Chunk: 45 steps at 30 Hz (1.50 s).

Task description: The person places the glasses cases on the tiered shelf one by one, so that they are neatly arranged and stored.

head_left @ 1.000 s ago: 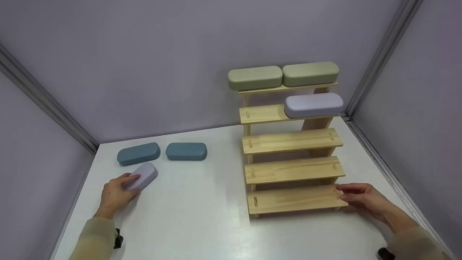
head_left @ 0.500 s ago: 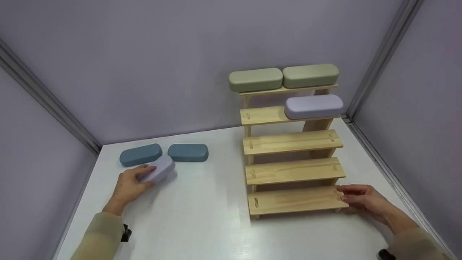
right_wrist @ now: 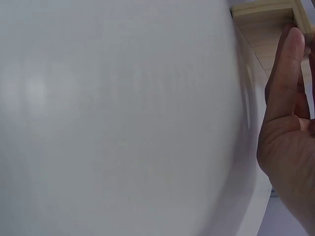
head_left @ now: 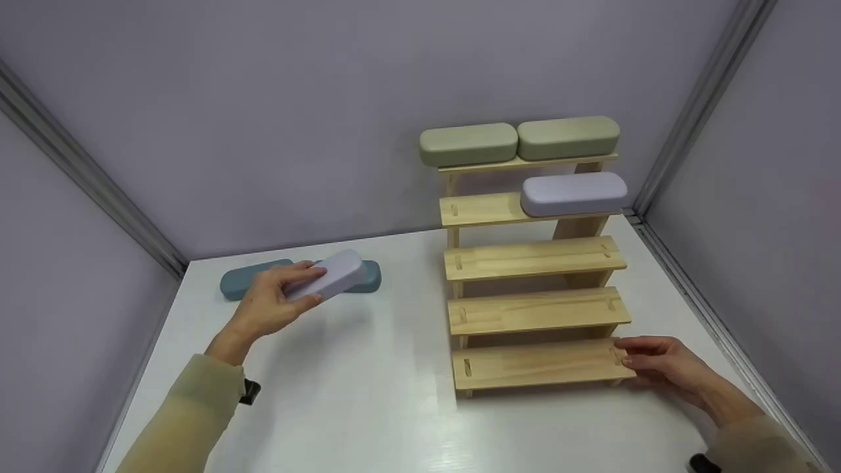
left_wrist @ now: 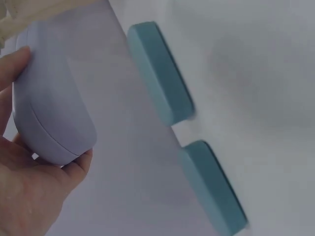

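My left hand (head_left: 266, 305) grips a lavender glasses case (head_left: 340, 270) by its near end, tilted and lifted above the table, thumb on one side and fingers on the other. In the left wrist view the seam of this case (left_wrist: 56, 98) shows. Behind it on the table lie two blue glasses cases (left_wrist: 160, 73), both partly covered in the head view. At the right, my right hand (head_left: 670, 364) pinches the right end of the lowest shelf of a stepped wooden stand (head_left: 535, 364). The right wrist view has its fingers at the shelf corner (right_wrist: 266, 12).
Two green glasses cases (head_left: 470, 143) fill the top shelf, side by side. Another lavender case (head_left: 575, 194) sits on the right half of the second shelf. The three lower shelves are bare. Walls (head_left: 295, 118) enclose the white table (head_left: 368, 394) at the back and both sides.
My left hand has raised the lavender case off the table and carried it right and away from me, now overlapping the right blue case. My right hand stays at the lowest shelf.
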Tool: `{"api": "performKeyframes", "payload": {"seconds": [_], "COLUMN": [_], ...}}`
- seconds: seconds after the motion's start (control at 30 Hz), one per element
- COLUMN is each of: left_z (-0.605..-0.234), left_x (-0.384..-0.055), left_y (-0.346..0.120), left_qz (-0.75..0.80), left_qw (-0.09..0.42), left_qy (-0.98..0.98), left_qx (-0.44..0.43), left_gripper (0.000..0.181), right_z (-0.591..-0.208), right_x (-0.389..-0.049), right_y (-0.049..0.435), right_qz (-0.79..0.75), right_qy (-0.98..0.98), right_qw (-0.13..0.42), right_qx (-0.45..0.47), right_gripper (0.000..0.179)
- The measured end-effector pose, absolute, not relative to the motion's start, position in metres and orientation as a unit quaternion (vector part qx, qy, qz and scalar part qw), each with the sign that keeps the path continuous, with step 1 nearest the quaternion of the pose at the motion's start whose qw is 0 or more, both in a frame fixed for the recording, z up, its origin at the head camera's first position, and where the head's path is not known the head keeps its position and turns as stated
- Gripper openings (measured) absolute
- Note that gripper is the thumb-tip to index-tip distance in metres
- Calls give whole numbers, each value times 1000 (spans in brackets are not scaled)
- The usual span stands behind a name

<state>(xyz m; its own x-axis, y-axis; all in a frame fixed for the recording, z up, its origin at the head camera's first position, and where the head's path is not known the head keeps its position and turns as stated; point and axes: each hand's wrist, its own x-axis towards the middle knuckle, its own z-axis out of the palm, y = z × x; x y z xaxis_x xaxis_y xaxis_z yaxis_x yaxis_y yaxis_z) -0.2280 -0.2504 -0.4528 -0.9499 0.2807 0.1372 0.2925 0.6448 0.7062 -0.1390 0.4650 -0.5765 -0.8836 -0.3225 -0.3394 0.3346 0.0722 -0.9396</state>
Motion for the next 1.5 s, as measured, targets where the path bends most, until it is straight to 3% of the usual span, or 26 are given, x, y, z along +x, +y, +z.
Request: {"api": "performKeyframes", "payload": {"seconds": [0.3, 0.83, 1.07, 1.5], "left_z": [-404, -335, -334, -354], "left_x": [-249, -286, -305, -321], "left_y": [-208, -107, -58, -6], "left_qz": [-396, -355, -347, -304], "left_qw": [34, 19, 9, 40], "left_qy": [-894, -887, -879, -882], "left_qx": [-209, -295, -327, -359], "left_gripper": [48, 48, 49, 49], "right_z": [-577, -573, -573, -574], "right_x": [-141, -142, -139, -140], "right_y": [467, 470, 471, 468], "right_qz": [-696, -708, -692, -692], "right_qy": [678, 660, 676, 678], "right_qw": [236, 252, 251, 247], "right_qx": [-13, -16, -19, -24], "right_gripper": [43, 43, 41, 42]}}
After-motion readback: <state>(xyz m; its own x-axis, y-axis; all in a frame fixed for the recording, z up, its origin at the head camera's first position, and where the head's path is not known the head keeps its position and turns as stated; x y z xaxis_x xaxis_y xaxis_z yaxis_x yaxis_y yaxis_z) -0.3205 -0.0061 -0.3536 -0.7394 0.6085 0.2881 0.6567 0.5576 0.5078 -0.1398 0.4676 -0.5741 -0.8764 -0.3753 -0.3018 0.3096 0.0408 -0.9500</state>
